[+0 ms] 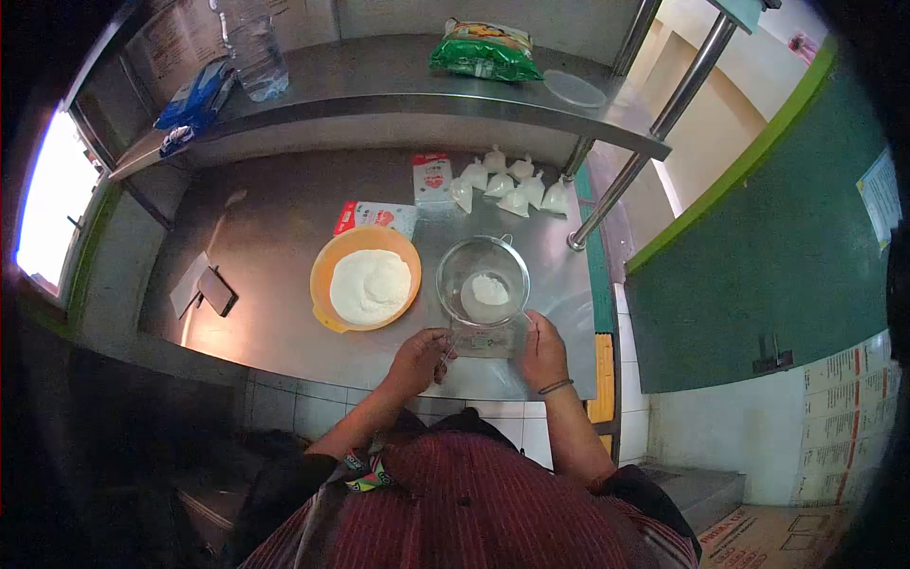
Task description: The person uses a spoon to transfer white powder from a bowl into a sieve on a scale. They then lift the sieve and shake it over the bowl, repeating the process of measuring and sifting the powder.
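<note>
A round metal sieve point(455, 254), with a small mound of white powder point(490, 290) showing inside its outline, is at the middle of the steel table. My right hand point(545, 355) is closed at the sieve's near right side, gripping it there. Just left of the sieve's near edge, my left hand point(421, 362) is pinched around a thin, shiny utensil point(449, 353), too small to name. A flat kitchen scale point(485, 342) lies between my hands, partly under the sieve. To the left stands an orange bowl point(318, 286) filled with white powder point(365, 284).
Behind the bowl lie two red-and-white boxes point(383, 216) point(433, 178). Several small knotted bags of white powder point(500, 184) sit at the back right. A phone on a stand point(217, 291) is at left. The overhead shelf point(365, 76) holds a green packet point(485, 53) and a clear bottle point(256, 59).
</note>
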Demonstrator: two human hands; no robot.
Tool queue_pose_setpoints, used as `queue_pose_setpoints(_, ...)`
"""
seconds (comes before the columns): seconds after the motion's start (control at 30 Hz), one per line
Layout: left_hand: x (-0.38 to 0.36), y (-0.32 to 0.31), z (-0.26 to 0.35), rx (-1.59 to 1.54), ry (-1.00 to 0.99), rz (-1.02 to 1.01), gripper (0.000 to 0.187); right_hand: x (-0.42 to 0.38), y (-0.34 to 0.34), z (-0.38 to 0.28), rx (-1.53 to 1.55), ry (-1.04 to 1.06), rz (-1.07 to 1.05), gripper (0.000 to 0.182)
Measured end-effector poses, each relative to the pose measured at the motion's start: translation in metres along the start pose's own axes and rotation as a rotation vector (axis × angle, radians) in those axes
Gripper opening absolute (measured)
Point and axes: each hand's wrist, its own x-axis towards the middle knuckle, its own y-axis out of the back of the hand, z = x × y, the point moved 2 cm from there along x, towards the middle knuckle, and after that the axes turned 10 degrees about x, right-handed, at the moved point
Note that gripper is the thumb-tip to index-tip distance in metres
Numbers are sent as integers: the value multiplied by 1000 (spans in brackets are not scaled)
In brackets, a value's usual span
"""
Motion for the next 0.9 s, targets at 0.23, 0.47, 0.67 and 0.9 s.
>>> queue_pose_setpoints(0.23, 3, 1, -4, 25, -36, 13, 32, -9, 5, -20, 34, 16, -56, 30)
queue_pose_setpoints(0.47, 6, 0, -4, 18, -15, 27, 30, -21, 1, -33, -30, 57, -107, 29)
queue_pose_setpoints(0.67, 4, 2, -6, 16, -9, 24, 29, -16, -1, -28, -54, 14, -99, 28)
queue_pose_setpoints(0.9, 2, 2, -3, -16, 2, 29, 29, -6, 1, -18, -3, 59, 30, 31)
